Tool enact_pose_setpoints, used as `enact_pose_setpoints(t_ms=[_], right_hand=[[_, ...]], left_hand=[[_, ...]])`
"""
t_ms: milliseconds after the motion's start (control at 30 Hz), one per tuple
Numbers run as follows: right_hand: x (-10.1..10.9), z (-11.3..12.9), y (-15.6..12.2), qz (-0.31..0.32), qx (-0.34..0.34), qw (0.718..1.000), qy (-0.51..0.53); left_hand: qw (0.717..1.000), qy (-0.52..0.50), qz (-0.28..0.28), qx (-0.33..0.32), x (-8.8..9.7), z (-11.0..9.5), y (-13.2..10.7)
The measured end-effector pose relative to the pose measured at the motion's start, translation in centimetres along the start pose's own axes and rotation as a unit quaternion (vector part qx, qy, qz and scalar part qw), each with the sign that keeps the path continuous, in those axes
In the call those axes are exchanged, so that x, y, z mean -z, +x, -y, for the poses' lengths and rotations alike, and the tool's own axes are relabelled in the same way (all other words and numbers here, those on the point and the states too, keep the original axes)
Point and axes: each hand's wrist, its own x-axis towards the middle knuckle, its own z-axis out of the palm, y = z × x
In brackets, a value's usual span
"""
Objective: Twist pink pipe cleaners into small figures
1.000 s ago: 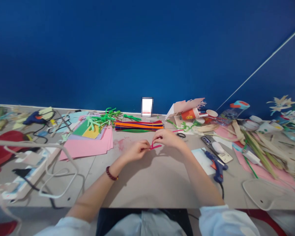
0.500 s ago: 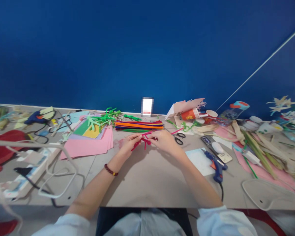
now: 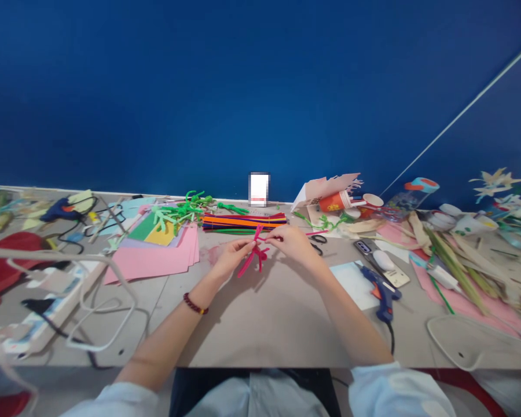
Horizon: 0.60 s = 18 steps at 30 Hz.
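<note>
Between my hands, above the table, is a small figure of twisted magenta pipe cleaners (image 3: 259, 255), with several ends sticking out. My left hand (image 3: 232, 256) pinches its left side between thumb and fingertips. My right hand (image 3: 287, 240) pinches a magenta strand on its right side, and a long end of this strand passes behind the hand toward the scissors (image 3: 318, 243). Just beyond lies a banded bundle of coloured pipe cleaners (image 3: 243, 222), mostly orange, red and dark purple.
Pink paper sheets (image 3: 156, 260) and green pipe-cleaner pieces (image 3: 189, 205) lie left. A power strip (image 3: 54, 310) with looping cables sits farther left. On the right are a blue glue gun (image 3: 384, 295), a phone (image 3: 364, 249), paper cups (image 3: 334, 201) and dried husks (image 3: 455, 266). A blue wall (image 3: 260, 104) rises behind.
The magenta figure has been turned more upright, and its ends now show above and below my left fingertips. My right hand has moved slightly to the right, away from my left.
</note>
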Motion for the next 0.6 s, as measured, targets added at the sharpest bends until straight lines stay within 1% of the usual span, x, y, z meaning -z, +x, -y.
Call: enact_pose_setpoints(t_ms=[67, 133, 367, 600], right_hand=[[-0.07, 0.22, -0.02, 0.005, -0.001, 1.0, 0.002], [-0.1, 0.46, -0.02, 0.006, 0.002, 1.0, 0.006], [-0.27, 0.71, 0.02, 0.005, 0.033, 0.999, 0.03], [-0.76, 0.31, 0.21, 0.006, 0.037, 0.998, 0.05]], left_hand=[[1.0, -0.019, -0.02, 0.009, -0.16, -0.15, -0.03], [0.998, -0.047, -0.025, 0.017, -0.23, -0.25, -0.02], [0.991, -0.132, -0.016, 0.031, -0.07, 0.25, 0.25], [0.987, -0.16, -0.005, 0.011, -0.27, 0.17, 0.18]])
